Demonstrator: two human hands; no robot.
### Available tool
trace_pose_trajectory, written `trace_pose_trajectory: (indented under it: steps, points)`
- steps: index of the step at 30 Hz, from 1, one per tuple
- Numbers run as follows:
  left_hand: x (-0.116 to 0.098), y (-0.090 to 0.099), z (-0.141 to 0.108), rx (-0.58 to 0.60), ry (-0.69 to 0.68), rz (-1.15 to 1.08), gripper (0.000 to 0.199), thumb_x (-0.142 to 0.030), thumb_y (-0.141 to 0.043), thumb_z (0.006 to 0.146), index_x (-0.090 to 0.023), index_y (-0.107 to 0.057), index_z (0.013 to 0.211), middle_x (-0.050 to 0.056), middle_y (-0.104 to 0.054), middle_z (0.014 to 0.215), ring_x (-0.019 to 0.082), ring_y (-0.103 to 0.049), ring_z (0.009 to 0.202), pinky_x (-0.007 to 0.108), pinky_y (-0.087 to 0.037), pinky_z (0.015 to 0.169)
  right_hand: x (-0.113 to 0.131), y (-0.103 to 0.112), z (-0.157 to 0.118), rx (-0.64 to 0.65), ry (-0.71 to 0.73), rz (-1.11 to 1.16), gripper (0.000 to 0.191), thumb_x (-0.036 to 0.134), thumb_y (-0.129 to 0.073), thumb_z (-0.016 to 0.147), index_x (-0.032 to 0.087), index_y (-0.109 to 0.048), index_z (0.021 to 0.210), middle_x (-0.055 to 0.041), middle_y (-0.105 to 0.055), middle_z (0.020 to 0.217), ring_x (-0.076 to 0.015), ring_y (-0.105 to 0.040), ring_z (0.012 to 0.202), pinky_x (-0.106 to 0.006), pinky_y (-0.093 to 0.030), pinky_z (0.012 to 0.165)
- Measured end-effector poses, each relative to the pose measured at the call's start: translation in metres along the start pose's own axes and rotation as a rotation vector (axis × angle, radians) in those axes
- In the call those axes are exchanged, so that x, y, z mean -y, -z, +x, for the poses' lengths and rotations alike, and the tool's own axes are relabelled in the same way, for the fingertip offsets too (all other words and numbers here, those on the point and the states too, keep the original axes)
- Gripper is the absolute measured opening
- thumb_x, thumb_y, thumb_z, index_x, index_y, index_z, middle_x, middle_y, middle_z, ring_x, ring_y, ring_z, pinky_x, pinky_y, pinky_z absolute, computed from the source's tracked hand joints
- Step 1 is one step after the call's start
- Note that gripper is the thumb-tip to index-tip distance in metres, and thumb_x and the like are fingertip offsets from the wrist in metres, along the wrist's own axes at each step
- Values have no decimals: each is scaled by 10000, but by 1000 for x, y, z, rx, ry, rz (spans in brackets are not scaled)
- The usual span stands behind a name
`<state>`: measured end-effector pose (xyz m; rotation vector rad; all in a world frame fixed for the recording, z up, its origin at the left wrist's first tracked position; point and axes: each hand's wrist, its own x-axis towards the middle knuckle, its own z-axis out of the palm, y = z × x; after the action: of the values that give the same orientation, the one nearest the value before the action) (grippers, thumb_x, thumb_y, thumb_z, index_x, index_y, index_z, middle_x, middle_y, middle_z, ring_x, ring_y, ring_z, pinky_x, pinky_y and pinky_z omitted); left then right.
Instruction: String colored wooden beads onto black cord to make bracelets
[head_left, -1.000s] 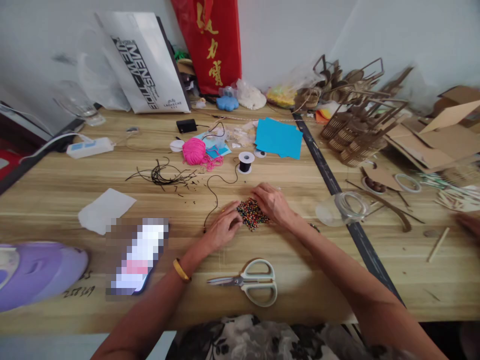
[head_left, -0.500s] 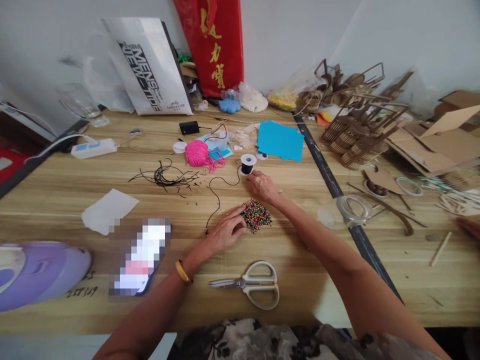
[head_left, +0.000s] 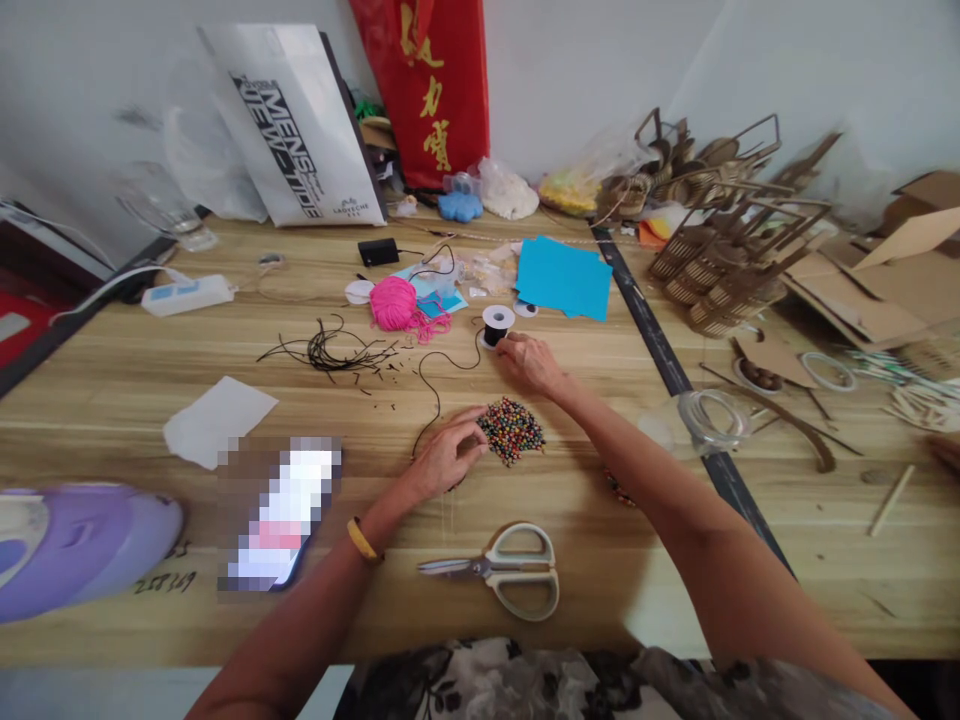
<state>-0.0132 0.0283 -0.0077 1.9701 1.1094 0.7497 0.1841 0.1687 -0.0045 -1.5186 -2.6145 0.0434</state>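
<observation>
Wooden bench [head_left: 375, 625]: head view, bead pile [head_left: 514, 432] near its middle, scissors [head_left: 487, 568] on the near side.
Left hand [head_left: 448, 455]: loosely curled at the pile's left edge; cannot tell whether it grasps anything.
Right hand [head_left: 531, 362]: fingertips at the near right side of the black cord spool [head_left: 497, 327], beyond the pile; cannot tell how firm the grasp is.
Loose cord [head_left: 437, 385]: winding from the spool towards the left hand.
Pink yarn [head_left: 394, 303]: far left of the spool.
Blue sheets [head_left: 564, 277]: far right.
</observation>
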Motion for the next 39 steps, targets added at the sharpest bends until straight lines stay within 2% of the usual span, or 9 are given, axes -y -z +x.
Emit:
trace_pose_trajectory:
  steps: [7, 14, 20, 29, 33, 39]
  points:
    - [1, 0, 0, 5, -8, 10, 73, -190, -525, 813, -176, -590, 784, 133, -508, 1349, 218, -452, 1272, 405, -351, 1065, 6, 8, -2, 41, 114, -31, 225, 78, -399, 898, 134, -612, 944, -132, -622, 979, -216, -538, 882, -297, -353, 678]
    - [1, -3, 1, 22, -27, 81, 87, -190, -520, 816, -175, -602, 794, 118, -448, 1406, 223, -347, 1347, 434, -285, 1116, 11, 13, -38, 83, 288, 71, 147, 150, -453, 915, 139, -599, 927, -81, -593, 916, -168, -535, 826, -260, -364, 689]
    - [3, -4, 1, 53, -47, 127, 90, -181, -515, 819, -175, -603, 800, 109, -415, 1432, 217, -323, 1359, 434, -275, 1121, 19, 15, -57, 107, 370, 163, 169, 89, -435, 912, 135, -593, 875, -63, -575, 873, -146, -537, 792, -241, -382, 698]
    - [2, -6, 5, 93, -54, 197, 107, -165, -509, 819, -169, -616, 810, 79, -347, 1477, 216, -281, 1379, 411, -253, 1135, 25, 11, -62, 104, 343, 138, 178, 68, -430, 902, 121, -595, 858, -69, -569, 851, -147, -527, 747, -240, -392, 675]
    - [4, -7, 5, 86, -73, 208, 111, -167, -507, 822, -170, -618, 810, 70, -332, 1485, 215, -272, 1382, 414, -258, 1134, 26, 9, -61, 58, 322, 146, 166, 53, -440, 886, 123, -591, 889, -79, -575, 873, -167, -529, 793, -252, -404, 688]
    - [6, -7, 6, 77, -77, 213, 115, -180, -509, 831, -163, -621, 814, 99, -354, 1471, 221, -282, 1377, 420, -252, 1134, 29, 3, -62, 27, 379, 187, 212, 50, -441, 884, 128, -602, 999, -81, -590, 920, -177, -539, 871, -277, -438, 754]
